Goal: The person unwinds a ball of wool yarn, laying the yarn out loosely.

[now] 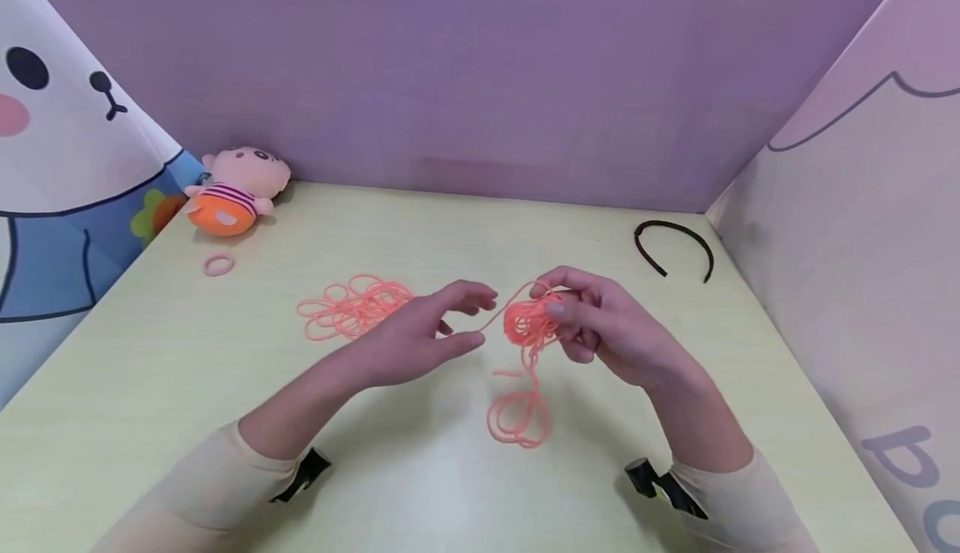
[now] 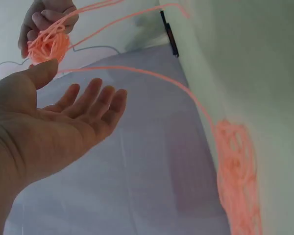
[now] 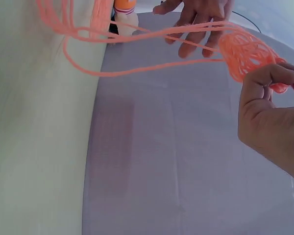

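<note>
My right hand (image 1: 603, 324) pinches a small tangled ball of coral-orange yarn (image 1: 525, 324) between thumb and fingers, above the table. To its left, my left hand (image 1: 408, 340) is held with fingers loosely extended and thumb apart. In the left wrist view the palm of the left hand (image 2: 54, 132) shows, with a yarn strand passing by the thumb tip; whether it touches cannot be told. Beyond the left hand, a loose yarn pile (image 1: 348, 315) lies on the table, partly hidden by that hand. Several yarn loops hang below the ball in the head view.
A plush toy (image 1: 236, 190) in orange and stripes sits at the table's back left corner, with a pink ring (image 1: 218, 264) in front. A black headband (image 1: 678, 228) lies at the back right. Purple cloth (image 1: 480, 77) hangs behind the table (image 1: 450, 486), with printed panels on both sides.
</note>
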Demonstrator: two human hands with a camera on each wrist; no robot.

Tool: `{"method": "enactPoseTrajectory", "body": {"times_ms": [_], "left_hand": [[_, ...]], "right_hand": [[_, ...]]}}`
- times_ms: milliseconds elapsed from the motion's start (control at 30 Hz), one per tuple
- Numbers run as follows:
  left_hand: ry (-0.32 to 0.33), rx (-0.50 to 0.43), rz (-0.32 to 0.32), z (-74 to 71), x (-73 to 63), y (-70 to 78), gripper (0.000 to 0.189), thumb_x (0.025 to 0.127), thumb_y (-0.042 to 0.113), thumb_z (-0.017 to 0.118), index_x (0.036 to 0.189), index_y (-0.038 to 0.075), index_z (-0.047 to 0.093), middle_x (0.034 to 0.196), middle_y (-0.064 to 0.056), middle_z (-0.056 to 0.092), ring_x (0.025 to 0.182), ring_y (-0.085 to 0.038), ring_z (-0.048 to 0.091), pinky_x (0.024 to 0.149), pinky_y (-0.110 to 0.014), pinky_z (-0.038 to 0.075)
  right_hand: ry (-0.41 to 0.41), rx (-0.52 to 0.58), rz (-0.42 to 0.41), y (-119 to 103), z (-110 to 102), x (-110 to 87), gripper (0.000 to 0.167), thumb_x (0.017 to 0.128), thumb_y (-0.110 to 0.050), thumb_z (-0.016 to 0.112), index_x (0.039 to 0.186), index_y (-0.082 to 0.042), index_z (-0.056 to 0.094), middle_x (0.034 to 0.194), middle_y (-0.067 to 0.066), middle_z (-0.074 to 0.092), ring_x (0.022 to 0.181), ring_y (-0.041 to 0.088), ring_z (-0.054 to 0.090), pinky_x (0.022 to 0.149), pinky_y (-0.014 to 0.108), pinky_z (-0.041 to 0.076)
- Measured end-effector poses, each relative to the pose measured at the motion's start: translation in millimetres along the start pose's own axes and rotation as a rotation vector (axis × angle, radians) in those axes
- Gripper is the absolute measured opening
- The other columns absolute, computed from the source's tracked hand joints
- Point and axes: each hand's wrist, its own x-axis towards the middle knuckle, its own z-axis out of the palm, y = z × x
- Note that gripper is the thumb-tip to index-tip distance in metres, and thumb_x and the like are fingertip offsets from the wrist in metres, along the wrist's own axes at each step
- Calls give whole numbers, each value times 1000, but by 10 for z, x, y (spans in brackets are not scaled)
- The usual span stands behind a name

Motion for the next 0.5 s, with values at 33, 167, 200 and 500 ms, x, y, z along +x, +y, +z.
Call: {"method": "enactPoseTrajectory", "body": {"times_ms": [33,167,200,500], "left_hand": [[-17,-36,-11,20,3,0,41,101,21,65,140,21,53,130,6,63,122,-15,59,93,-39,50],[-36,-148,-51,29,1,19,25,102,17,63,127,20,62,103,2,71,101,-17,68,84,-40,53],[-20,-165,-61,14,0,23,20,102,16,62,122,18,64,94,1,71,93,-17,68,79,-39,53],[185,-292,-76,-241,-43,24,12,106,14,54,110,9,63,77,-10,52,66,-23,51,59,-31,46]], "right_hand": [[-18,-2,1,8,6,8,15,99,-3,57,113,-7,61,79,0,66,53,12,37,48,28,25],[-95,-39,12,39,25,33,24,97,0,61,121,-5,58,90,5,72,53,13,43,48,25,32],[-106,-57,20,42,31,35,27,97,1,61,123,-4,56,92,6,72,53,14,44,48,24,34],[-36,-216,124,56,51,30,39,93,2,63,130,0,51,78,8,61,52,16,41,50,27,37]]}}
